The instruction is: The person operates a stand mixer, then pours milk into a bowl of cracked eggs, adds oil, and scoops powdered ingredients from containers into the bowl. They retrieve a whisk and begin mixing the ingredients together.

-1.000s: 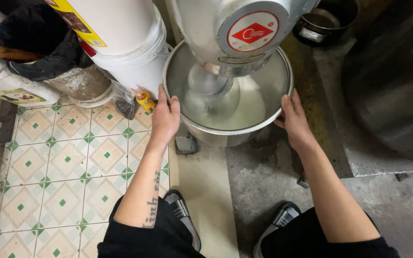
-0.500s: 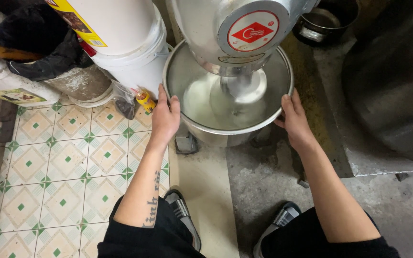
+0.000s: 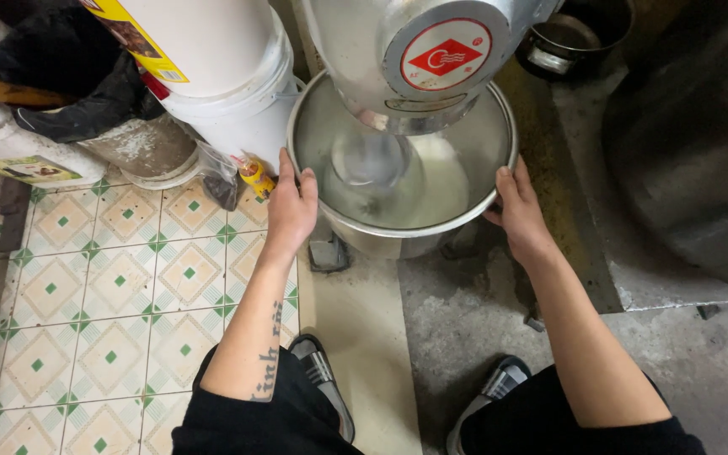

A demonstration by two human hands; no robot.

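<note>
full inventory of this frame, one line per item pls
mixing bowl: 1, steel, under the mixer head, holds pale liquid
mixer head: 1, grey metal with a round red-and-white badge, over the bowl
white bucket: 1, white with yellow label, left of the bowl
small packet: 1, yellow-orange, on the floor by the bucket
dark pot: 1, black, top right
tiled floor: cream with green diamonds, left
concrete floor: grey, right
shoes: 2, dark with grey stripes, bottom
left hand: on the bowl's left rim
right hand: on the bowl's right rim
</note>
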